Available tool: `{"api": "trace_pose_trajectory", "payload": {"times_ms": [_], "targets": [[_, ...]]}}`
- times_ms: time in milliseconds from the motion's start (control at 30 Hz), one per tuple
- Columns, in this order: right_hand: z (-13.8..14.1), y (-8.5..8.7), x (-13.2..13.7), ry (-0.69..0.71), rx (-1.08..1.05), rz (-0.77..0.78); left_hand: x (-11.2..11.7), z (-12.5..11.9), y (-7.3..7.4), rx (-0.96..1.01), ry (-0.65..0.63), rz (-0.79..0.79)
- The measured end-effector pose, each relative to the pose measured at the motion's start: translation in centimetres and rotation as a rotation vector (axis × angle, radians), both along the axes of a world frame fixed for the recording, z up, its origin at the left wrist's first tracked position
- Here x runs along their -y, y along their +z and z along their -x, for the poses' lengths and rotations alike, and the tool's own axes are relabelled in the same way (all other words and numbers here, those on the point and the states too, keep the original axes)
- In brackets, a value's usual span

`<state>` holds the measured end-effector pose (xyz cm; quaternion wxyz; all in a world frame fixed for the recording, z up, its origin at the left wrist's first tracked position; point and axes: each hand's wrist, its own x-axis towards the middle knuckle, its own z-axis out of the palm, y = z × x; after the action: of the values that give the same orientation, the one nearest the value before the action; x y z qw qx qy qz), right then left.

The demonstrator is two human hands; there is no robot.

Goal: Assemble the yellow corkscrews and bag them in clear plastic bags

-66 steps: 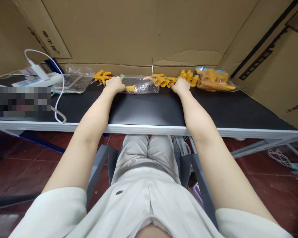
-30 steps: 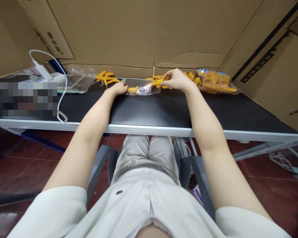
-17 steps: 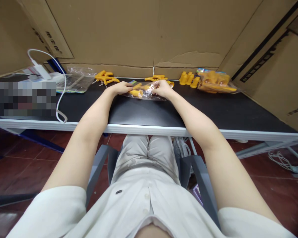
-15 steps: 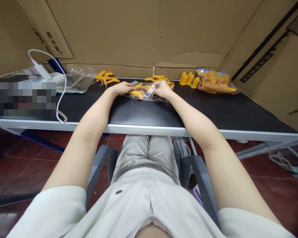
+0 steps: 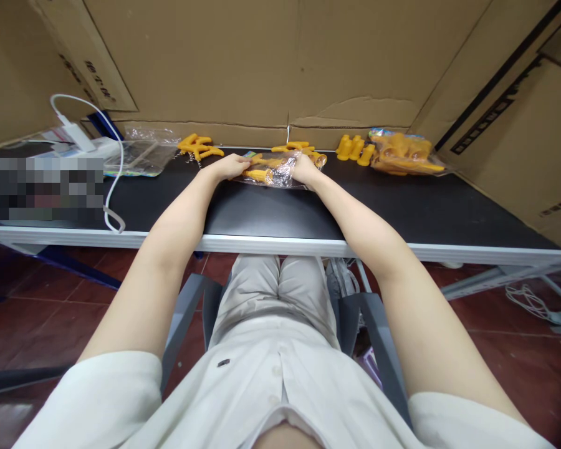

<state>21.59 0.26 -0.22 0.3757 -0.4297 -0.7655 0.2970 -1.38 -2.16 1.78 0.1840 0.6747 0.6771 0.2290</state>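
Note:
A clear plastic bag [image 5: 283, 181] with several yellow plastic parts inside lies between my hands, just above or on the black tabletop. My left hand [image 5: 234, 166] is closed on the bag's left end, where a coloured label strip shows. On the right side, my right hand [image 5: 305, 169] grips the crinkled film with its fingers drawn together; part of its grip is hidden. A ribbed yellow tube [image 5: 260, 175] shows through the film near the left hand. Behind the bag are yellow branched pieces [image 5: 293, 147].
Yellow branched handles with metal spirals [image 5: 199, 148] lie at the back left, beside a flat clear bag [image 5: 144, 157]. Several yellow tubes [image 5: 350, 148] stand back right, next to a filled bag [image 5: 404, 154]. A white cable [image 5: 122, 146] hangs over the left side. Cardboard walls [image 5: 262, 62] surround the table.
The yellow tube in the bag has turned, so its side shows instead of its open end. My right hand has shifted slightly and the film is more bunched beside it.

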Motion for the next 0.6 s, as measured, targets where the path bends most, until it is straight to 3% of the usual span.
{"api": "trace_pose_trajectory", "payload": {"times_ms": [300,600], "targets": [[-0.1,-0.7,-0.8,0.014,-0.097,0.169,-1.0,0.9,-0.6,-0.124,-0.064,-0.015],[-0.6,0.0,-1.4,-0.085,-0.072,0.048,-1.0,1.0,-0.2,-0.369,-0.136,0.055]]}}
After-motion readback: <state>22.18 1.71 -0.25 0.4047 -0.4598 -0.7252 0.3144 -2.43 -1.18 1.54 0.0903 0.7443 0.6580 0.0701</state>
